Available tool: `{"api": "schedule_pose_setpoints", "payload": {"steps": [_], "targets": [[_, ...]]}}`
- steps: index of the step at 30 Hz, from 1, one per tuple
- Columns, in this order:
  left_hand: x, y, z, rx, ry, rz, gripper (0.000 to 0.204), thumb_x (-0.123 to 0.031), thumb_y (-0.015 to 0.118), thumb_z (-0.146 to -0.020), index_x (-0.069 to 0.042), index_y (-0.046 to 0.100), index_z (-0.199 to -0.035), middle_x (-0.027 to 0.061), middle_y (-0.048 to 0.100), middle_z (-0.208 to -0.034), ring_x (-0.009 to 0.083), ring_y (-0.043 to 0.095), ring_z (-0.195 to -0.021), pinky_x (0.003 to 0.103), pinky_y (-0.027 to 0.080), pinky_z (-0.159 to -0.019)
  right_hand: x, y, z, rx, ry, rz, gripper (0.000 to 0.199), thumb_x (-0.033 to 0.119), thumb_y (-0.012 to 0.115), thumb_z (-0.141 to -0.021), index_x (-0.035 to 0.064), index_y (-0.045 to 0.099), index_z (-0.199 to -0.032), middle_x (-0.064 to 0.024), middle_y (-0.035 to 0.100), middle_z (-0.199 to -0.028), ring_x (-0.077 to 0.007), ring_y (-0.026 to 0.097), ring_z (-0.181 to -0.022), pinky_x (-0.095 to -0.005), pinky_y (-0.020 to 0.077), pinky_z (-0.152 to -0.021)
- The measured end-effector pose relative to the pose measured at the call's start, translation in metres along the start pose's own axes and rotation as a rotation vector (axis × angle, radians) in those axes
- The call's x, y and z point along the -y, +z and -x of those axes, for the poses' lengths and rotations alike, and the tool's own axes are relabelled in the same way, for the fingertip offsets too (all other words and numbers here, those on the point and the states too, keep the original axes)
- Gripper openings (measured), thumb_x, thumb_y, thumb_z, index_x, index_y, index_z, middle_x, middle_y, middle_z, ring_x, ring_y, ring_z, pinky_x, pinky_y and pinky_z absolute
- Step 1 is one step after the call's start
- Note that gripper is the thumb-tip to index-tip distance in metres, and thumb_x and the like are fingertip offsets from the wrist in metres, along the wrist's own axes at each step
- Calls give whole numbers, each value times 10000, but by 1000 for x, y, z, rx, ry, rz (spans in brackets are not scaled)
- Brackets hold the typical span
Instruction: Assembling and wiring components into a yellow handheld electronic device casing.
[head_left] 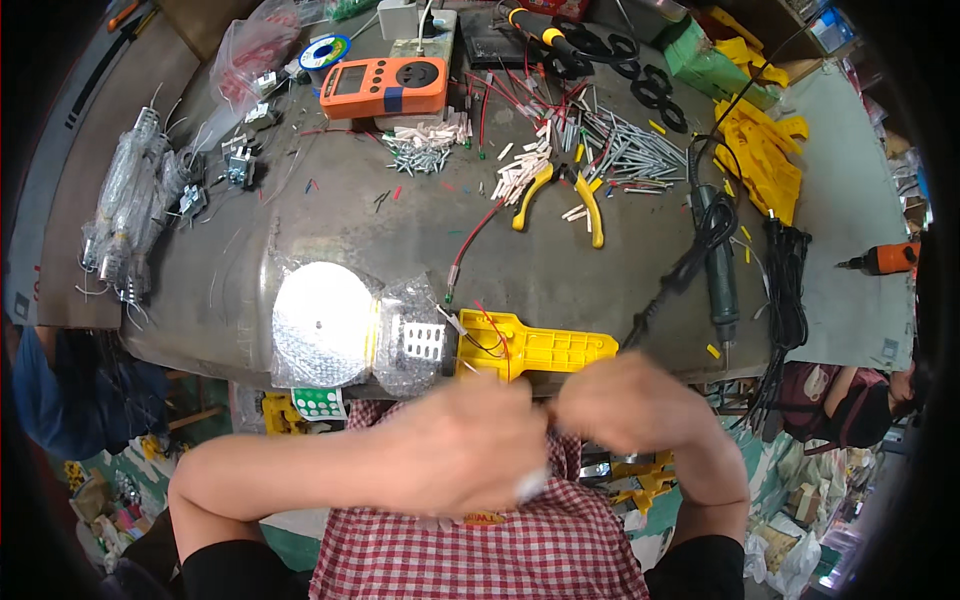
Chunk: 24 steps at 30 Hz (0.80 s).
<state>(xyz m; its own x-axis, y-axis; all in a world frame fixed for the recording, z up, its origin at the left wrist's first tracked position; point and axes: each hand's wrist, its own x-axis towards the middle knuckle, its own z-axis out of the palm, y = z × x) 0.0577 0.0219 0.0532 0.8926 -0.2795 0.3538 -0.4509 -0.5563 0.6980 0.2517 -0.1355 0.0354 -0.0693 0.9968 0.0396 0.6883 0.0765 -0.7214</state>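
At the table's front edge lies a tool with an open yellow plastic handle shell [560, 345]. Red and black wires run inside the shell. Bubble wrap covers the tool's slotted metal neck [422, 340] and its bright round plate [322, 322]. My left hand [475, 445] is in front of the shell, over my checked apron, smeared by motion. Close beside it, my right hand [628, 405] looks curled, near the shell's end and a black cable [650, 315]. Both hands' fingers are blurred, and I cannot make out anything between them.
Yellow-handled pliers [540, 195] lie among white sleeves and a pile of metal rods [635, 145]. An orange multimeter [385, 88] stands at the back. On the right are a corded screwdriver [718, 265] and coiled black cables [787, 280]; bubble-wrapped parts [130, 205] lie left.
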Motion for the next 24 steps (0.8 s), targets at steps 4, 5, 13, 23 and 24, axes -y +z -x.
{"api": "schedule_pose_setpoints", "payload": {"steps": [4,5,13,23,24], "targets": [[-3,-19,61,77,-202,104,129,-152,654,-719,-71,591,-798,53,495,-765,226,548,-743,356,455,-654,-11,-25,-2,-164,109,110,72,108,656,-778,65,626,-827,-82,565,-701,-253,589,-724,-366,462,-660],[-2,-19,75,159,-426,-5,133,-133,651,-711,-63,605,-814,53,504,-768,223,565,-737,362,472,-664,-4,-22,-9,-163,81,10,77,93,664,-772,63,634,-837,-78,565,-700,-252,575,-701,-362,449,-652],[2,18,37,-122,-442,-532,234,-107,610,-694,-51,613,-921,32,522,-833,169,558,-768,298,454,-645,-7,20,-45,-114,41,42,153,71,680,-731,54,647,-879,-86,629,-769,-263,603,-746,-362,466,-696],[38,15,54,-555,-633,-195,228,-125,720,-650,-105,643,-864,33,542,-888,227,521,-883,361,357,-812,-3,41,-70,-289,492,-183,160,132,625,-750,14,576,-845,-145,639,-755,-339,626,-667,-397,489,-582],[39,12,53,-595,-674,-132,169,-106,697,-669,-81,645,-828,42,551,-889,239,517,-890,359,356,-824,1,43,-76,-248,504,-172,166,150,631,-745,22,574,-834,-146,635,-746,-334,625,-669,-397,489,-594]]}}
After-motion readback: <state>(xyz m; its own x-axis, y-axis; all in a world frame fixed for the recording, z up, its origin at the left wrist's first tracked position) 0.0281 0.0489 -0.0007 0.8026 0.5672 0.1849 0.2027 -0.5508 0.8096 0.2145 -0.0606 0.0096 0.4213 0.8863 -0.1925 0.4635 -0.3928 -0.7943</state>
